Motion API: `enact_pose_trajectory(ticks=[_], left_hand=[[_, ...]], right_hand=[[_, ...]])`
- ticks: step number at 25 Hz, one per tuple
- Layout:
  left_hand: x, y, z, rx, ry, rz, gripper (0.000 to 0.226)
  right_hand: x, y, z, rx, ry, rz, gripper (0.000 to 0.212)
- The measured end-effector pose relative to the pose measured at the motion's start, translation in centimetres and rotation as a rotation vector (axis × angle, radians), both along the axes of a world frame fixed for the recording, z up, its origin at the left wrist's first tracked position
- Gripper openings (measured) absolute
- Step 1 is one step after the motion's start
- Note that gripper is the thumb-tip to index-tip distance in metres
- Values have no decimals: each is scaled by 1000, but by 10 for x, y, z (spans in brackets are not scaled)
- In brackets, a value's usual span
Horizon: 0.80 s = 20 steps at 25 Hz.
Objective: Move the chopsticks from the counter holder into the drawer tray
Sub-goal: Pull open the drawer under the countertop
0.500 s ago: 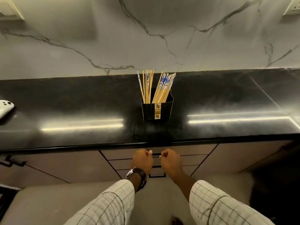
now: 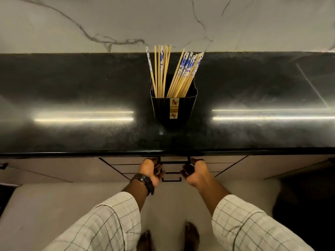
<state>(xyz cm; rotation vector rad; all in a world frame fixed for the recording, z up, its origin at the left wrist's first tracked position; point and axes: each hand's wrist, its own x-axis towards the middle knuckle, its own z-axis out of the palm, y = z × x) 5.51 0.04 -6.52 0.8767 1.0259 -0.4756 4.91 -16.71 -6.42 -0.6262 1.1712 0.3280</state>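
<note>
1. So far nothing has been moved: the chopsticks (image 2: pixel 172 71) all stand in the black holder (image 2: pixel 173 109) on the dark bench (image 2: pixel 72 87), in two leaning bunches, one left, one right.
2. Both hands are below the bench's front lip at the top drawer (image 2: pixel 173 160). The left hand (image 2: pixel 149 169) and right hand (image 2: pixel 194 171) sit at either end of its black handle (image 2: pixel 173 162), palms turned inward, fingers (image 2: pixel 187 172) curled; whether they actually grip the bar I cannot tell, since the overhang and shadow hide the fingertips.
3. The drawer looks shut or barely started, and no tray is in view, so opening it appears to be the step in hand. Left to do: pull it out, lift the chopsticks, lay them in the tray.
4. Room: the bench edge overhangs the drawer front, so the pull should come straight toward the body. The floor between the person's feet and the cabinets is open. Around the holder the bench is bare, with the marble wall (image 2: pixel 163 19) close behind it.
</note>
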Motion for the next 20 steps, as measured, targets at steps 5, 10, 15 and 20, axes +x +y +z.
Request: enact_pose_trajectory(ticks=[5, 10, 15, 20], left_hand=[[3, -4, -19, -82, -37, 91, 19], [-20, -5, -34, -108, -29, 117, 14], [-61, -14, -39, 14, 32, 154, 13], [-105, -8, -23, 82, 59, 80, 12]], right_hand=[[13, 7, -14, 179, -65, -167, 35], [-20, 15, -25, 84, -93, -150, 17], [-60, 18, -29, 25, -32, -163, 15], [-101, 20, -24, 9, 39, -162, 26]])
